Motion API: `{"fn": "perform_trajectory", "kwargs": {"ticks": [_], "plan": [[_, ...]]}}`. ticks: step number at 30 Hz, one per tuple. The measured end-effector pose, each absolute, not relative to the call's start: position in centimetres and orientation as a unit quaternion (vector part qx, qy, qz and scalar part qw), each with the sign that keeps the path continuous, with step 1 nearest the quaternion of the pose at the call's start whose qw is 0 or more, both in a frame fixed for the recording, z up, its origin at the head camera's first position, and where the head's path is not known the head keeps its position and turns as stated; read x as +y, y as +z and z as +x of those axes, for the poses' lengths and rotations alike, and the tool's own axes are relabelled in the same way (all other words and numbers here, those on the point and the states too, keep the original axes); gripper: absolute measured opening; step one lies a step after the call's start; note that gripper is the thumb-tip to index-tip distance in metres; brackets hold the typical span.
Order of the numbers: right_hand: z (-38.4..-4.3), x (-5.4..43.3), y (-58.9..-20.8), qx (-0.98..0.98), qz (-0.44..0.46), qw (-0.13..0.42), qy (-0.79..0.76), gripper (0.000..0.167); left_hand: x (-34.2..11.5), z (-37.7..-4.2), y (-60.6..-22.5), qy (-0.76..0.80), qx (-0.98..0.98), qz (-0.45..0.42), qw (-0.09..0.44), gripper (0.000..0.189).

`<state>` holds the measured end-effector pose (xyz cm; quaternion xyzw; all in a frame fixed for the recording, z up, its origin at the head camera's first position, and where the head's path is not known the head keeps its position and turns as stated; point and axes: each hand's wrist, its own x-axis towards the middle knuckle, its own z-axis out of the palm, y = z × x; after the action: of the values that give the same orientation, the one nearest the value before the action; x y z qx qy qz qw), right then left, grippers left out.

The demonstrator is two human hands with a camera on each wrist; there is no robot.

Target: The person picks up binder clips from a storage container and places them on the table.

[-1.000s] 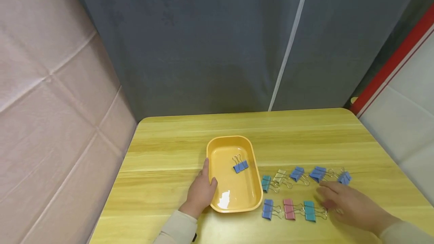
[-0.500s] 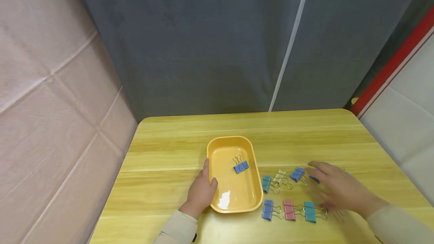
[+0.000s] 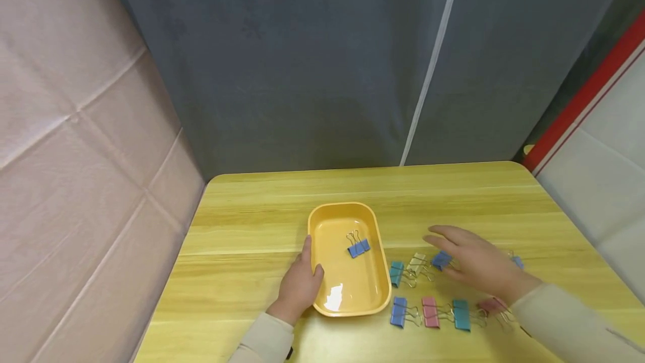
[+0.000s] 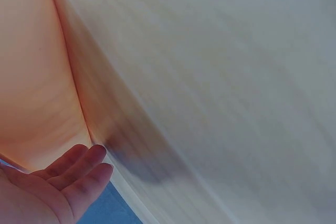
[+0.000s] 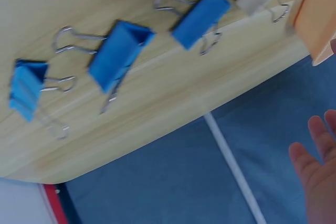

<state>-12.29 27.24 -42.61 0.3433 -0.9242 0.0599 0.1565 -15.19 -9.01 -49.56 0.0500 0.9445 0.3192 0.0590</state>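
My left hand (image 3: pixel 297 287) holds the yellow tray (image 3: pixel 347 204) at its left side, thumb over the rim and fingers along the outer wall. A blue binder clip (image 3: pixel 359 249) lies inside the tray. My right hand (image 3: pixel 476 259) is held over the far row of binder clips, fingers extended with nothing in them. That row has a teal clip (image 3: pixel 396 274), a cream clip (image 3: pixel 416 263) and several blue clips (image 5: pixel 200 19), partly hidden by the hand in the head view. Nearer lie a blue clip (image 3: pixel 398 312), a pink clip (image 3: pixel 430 312), a teal clip (image 3: pixel 461 315) and another pink clip (image 3: pixel 495 305).
The wooden table (image 3: pixel 252 217) ends at a dark grey curtain (image 3: pixel 302 71) behind it. A pale pink padded wall (image 3: pixel 90 184) stands at the left. On the right is a white panel (image 3: pixel 612 184) with a red edge (image 3: pixel 584 99).
My right hand has moved left and farther back from the near row, uncovering the second pink clip at its right end. My left hand and the tray have stayed in place.
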Motion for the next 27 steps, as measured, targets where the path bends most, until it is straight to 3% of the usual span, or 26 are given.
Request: {"fn": "perform_trajectory", "kwargs": {"ticks": [4,7,27], "plan": [[-12.9,25.9,-42.5,-0.922,0.351,0.147,0.069,0.059,-9.1,-15.2,-49.7,0.315,0.946,0.050,0.058,0.070],[-13.2,24.7,-42.5,-0.926,0.347,0.130,0.069,0.073,-9.1,-15.3,-49.7,0.312,0.947,0.050,0.057,0.070],[-15.2,19.3,-43.5,-0.915,0.377,0.093,0.108,0.064,-9.0,-15.4,-49.8,0.312,0.947,0.065,0.044,0.069]]}}
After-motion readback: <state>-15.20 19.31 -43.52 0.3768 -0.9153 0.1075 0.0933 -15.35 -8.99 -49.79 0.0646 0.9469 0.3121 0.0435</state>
